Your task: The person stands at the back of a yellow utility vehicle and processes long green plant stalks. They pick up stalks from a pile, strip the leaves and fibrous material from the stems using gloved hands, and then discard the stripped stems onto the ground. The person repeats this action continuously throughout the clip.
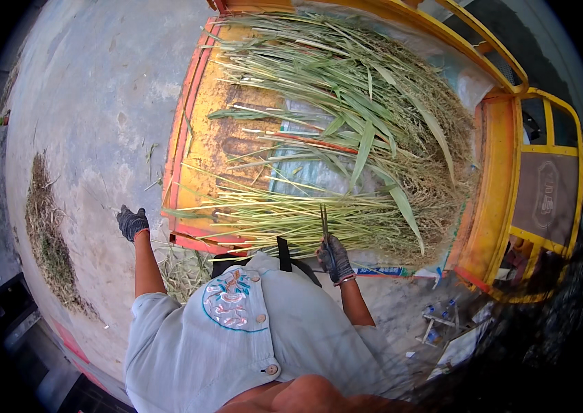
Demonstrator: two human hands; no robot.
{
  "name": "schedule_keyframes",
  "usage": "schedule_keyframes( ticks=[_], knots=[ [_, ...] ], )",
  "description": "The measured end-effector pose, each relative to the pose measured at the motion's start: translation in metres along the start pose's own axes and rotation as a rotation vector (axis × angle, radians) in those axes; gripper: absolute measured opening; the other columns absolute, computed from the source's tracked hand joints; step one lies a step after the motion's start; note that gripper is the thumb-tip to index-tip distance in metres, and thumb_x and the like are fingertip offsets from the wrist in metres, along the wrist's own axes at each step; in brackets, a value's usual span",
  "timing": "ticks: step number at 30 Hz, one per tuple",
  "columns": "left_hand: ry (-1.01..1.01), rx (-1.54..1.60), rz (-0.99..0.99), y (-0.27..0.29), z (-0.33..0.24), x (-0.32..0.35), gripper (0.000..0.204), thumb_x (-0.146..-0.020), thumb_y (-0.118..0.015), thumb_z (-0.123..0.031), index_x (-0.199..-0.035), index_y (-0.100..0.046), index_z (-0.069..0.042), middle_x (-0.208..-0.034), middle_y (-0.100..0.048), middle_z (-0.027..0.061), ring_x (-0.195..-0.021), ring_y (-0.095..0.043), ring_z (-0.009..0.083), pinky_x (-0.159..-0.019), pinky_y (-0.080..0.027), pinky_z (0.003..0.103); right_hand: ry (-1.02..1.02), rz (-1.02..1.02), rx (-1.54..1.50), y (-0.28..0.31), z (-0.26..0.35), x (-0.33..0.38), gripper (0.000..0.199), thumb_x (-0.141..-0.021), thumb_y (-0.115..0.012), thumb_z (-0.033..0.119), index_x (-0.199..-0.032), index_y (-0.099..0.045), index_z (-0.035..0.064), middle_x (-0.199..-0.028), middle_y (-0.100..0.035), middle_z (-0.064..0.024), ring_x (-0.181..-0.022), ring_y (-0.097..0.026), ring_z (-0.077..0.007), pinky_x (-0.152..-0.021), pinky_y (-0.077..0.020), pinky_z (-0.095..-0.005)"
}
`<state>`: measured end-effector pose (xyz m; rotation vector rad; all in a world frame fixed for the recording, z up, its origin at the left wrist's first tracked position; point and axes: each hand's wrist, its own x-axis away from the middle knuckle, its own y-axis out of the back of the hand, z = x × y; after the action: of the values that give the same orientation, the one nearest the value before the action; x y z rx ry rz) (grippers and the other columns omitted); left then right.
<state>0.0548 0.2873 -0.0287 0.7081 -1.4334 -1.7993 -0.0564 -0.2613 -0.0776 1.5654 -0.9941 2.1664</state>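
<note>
My right hand, in a dark knitted work glove, is closed around a few thin green stalks that stand upright, just in front of a big heap of cut green and straw-coloured grain plants lying on a rusty orange-and-yellow metal cart bed. My gloved left hand hangs loosely curled and empty over the grey concrete ground, well apart from the heap.

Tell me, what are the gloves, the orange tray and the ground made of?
Gloves: dark knitted fabric, seemingly, with ribbed cuffs. Orange tray: probably painted metal, since the paint is worn and rusty-looking. Ground: likely concrete, grey, matt and blotchy.
</note>
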Motion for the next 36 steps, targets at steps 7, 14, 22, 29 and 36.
schedule_keyframes(
  ticks=[7, 14, 22, 29, 36],
  knots=[
    [-0.894, 0.71, 0.11, -0.052, -0.246, 0.071, 0.018, -0.072, -0.062, -0.016, -0.088, -0.066, -0.009, -0.093, -0.062, 0.0127, -0.087, -0.057, 0.0302, -0.078, -0.045, 0.038, 0.67, -0.046, 0.875, 0.0, -0.023, -0.01, 0.021, -0.083, -0.052, 0.029, -0.095, -0.052, 0.0116, -0.066, -0.055, -0.0036, -0.055, -0.053, -0.0143, -0.048, -0.042, -0.0257],
    [-1.196, -0.075, 0.278, -0.035, -0.376, 0.126, 0.019, -0.077, -0.053, -0.018, -0.091, -0.065, -0.017, -0.098, -0.061, 0.0063, -0.101, -0.052, 0.0241, -0.082, -0.041, 0.042, 0.579, -0.129, 0.939, 0.012, -0.039, 0.006, 0.038, -0.073, -0.066, 0.019, -0.105, -0.048, 0.007, -0.076, -0.056, -0.0043, -0.068, -0.055, -0.0161, -0.064, -0.0464, -0.0292],
    [-1.159, 0.455, 0.536, 0.009, -0.307, 0.114, 0.029, -0.07, -0.067, -0.033, -0.088, -0.067, -0.01, -0.088, -0.064, 0.0112, -0.081, -0.061, 0.0277, -0.071, -0.047, 0.038, 0.577, -0.005, 1.053, -0.051, -0.015, 0.014, 0.048, -0.069, -0.071, 0.021, -0.106, -0.047, 0.0023, -0.079, -0.057, -0.009, -0.073, -0.058, -0.0211, -0.069, -0.0473, -0.033],
    [-1.042, 0.786, 0.776, 0.022, -0.189, 0.196, 0.023, -0.075, -0.064, -0.014, -0.094, -0.064, -0.002, -0.087, -0.065, 0.0143, -0.076, -0.061, 0.0228, -0.071, -0.047, 0.032, 0.641, 0.109, 1.328, -0.087, -0.042, -0.016, 0.063, -0.064, -0.073, 0.037, -0.108, -0.046, -0.0005, -0.096, -0.056, -0.0212, -0.09, -0.055, -0.0362, -0.077, -0.0446, -0.0384],
    [-1.107, 0.57, 0.565, 0.015, -0.146, 0.257, 0.027, -0.078, -0.057, -0.028, -0.094, -0.064, -0.007, -0.085, -0.062, 0.0163, -0.081, -0.058, 0.0327, -0.07, -0.046, 0.042, 0.598, 0.072, 1.256, -0.095, -0.055, 0.0, 0.049, -0.073, -0.065, 0.042, -0.102, -0.051, 0.0051, -0.091, -0.059, -0.02, -0.087, -0.057, -0.0346, -0.074, -0.0454, -0.0388]
  ],
)
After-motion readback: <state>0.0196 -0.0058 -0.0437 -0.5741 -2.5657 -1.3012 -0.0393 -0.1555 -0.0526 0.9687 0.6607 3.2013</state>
